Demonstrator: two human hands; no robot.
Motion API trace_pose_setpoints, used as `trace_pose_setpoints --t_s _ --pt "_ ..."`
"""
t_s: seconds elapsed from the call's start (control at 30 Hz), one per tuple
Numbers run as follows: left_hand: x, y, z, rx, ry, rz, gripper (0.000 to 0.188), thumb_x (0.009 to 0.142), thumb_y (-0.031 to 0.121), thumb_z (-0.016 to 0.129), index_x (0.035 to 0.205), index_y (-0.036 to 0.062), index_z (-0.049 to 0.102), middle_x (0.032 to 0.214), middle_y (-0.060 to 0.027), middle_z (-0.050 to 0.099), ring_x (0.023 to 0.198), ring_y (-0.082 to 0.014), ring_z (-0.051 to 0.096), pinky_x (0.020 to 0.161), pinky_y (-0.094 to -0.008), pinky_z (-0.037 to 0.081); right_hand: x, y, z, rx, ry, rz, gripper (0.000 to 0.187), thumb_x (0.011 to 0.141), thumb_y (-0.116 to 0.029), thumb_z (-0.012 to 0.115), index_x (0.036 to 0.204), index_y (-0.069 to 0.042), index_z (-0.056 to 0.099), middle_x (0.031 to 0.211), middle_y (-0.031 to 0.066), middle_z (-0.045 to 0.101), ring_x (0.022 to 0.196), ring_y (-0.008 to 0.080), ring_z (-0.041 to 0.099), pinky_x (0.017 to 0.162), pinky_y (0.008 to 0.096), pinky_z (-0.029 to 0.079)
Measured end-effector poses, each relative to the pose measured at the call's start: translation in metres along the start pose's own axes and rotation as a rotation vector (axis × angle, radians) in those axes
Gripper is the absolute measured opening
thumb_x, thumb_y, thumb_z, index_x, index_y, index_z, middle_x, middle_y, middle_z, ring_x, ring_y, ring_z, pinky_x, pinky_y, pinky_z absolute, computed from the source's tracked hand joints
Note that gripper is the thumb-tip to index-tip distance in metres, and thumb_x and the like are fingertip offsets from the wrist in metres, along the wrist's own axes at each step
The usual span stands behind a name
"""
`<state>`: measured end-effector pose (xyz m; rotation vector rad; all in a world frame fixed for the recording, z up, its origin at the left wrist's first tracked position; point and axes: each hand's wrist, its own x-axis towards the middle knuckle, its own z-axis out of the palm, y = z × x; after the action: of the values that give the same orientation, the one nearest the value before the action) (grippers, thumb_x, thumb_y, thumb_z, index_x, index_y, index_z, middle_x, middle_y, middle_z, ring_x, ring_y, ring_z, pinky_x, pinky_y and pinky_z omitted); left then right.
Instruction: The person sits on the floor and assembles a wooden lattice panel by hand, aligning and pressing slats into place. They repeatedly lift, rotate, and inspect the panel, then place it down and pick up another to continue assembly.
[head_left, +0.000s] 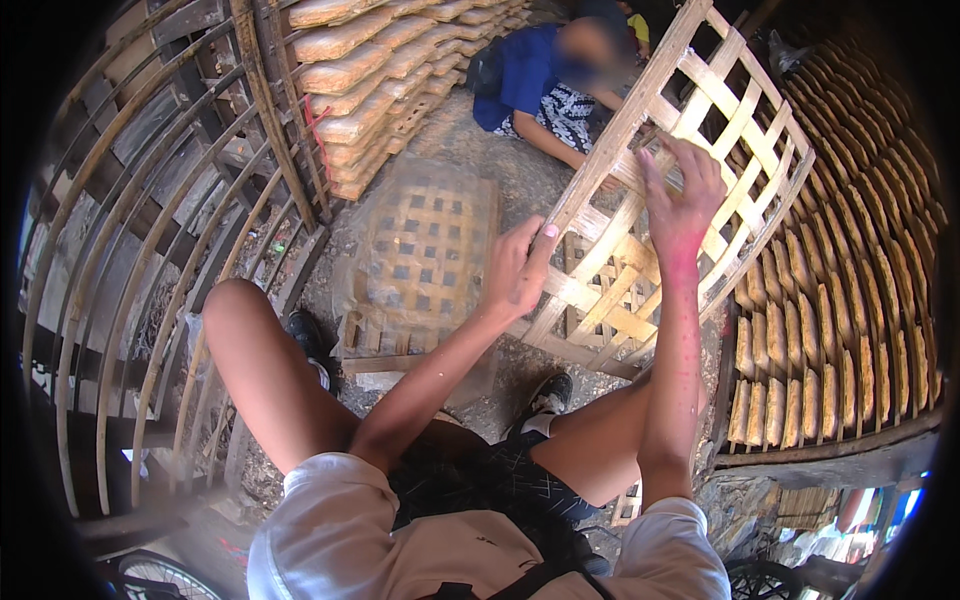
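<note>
A woven bamboo lattice rack [620, 275] with a wooden frame stands tilted up in front of me. My left hand [518, 268] is closed around its left frame edge, with the thumb on the near face. My right hand [685, 185] is over the upper part of the lattice, fingers bent and thumb apart from them. I see nothing held in it, and whether its fingertips touch the slats is unclear. A second lattice rack [430, 250] lies low on the ground between my knees and the stacks, dusty and partly wrapped in something clear.
On the left is a fence of curved bamboo bars [150, 240]. Behind it rise stacked racks of pale brown slabs [345, 75]. Rows of similar slabs [800, 330] stand on racks at the right. Another person in a blue shirt [525, 75] crouches beyond the raised rack.
</note>
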<state>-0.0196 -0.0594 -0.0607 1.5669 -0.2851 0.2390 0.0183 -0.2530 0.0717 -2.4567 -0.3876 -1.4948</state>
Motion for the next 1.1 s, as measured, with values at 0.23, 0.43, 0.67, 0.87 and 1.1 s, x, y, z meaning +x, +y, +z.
trace_pose_setpoints --t_s 0.23,0.43,0.67,0.87,1.1 --pt "0.0 0.001 -0.004 0.045 0.018 0.088 0.035 0.11 0.028 0.056 0.093 -0.003 0.057 0.08 -0.026 0.059 0.07 -0.0442 0.056 0.067 -0.0471 0.044 0.021 -0.011 0.023 0.019 0.141 -0.084 0.035 0.088 -0.01 0.081 0.122 -0.014 0.081 0.101 0.0029 0.072 0.093 0.0238 0.063 0.088 0.0391 0.047" --pt "-0.003 0.007 -0.006 0.028 0.041 0.044 0.034 0.109 0.027 0.057 0.093 -0.003 0.058 0.082 -0.0263 0.061 0.072 -0.0439 0.059 0.068 -0.0469 0.045 0.014 -0.019 0.026 0.05 0.189 -0.133 0.034 0.086 -0.01 0.082 0.12 -0.012 0.082 0.096 0.0015 0.073 0.094 0.0208 0.065 0.091 0.0366 0.046" --pt "-0.003 0.004 -0.004 -0.034 0.05 0.019 0.035 0.109 0.028 0.058 0.094 -0.0032 0.062 0.075 -0.0218 0.059 0.065 -0.0316 0.056 0.066 -0.0435 0.044 0.016 -0.025 0.03 0.281 0.199 0.041 0.016 0.095 -0.016 0.078 0.109 -0.01 0.08 0.096 0.0037 0.071 0.096 0.0226 0.065 0.093 0.0389 0.046" --pt "-0.001 0.005 -0.006 -0.068 0.061 0.022 0.035 0.108 0.029 0.059 0.095 -0.0036 0.063 0.072 -0.0176 0.058 0.065 -0.023 0.054 0.065 -0.0417 0.043 0.015 -0.019 0.02 0.057 0.106 -0.031 0.011 0.102 -0.016 0.064 0.099 -0.006 0.065 0.09 0.01 0.063 0.091 0.0308 0.059 0.088 0.0462 0.043" --pt "0.002 0.004 -0.011 -0.071 0.064 0.07 0.032 0.106 0.025 0.059 0.092 -0.004 0.063 0.077 -0.0166 0.06 0.07 -0.022 0.055 0.067 -0.0397 0.043 0.046 -0.002 -0.005 -0.075 0.078 0.04 0.024 0.097 -0.029 0.075 0.106 -0.007 0.072 0.109 0.0089 0.064 0.108 0.03 0.056 0.101 0.049 0.038"
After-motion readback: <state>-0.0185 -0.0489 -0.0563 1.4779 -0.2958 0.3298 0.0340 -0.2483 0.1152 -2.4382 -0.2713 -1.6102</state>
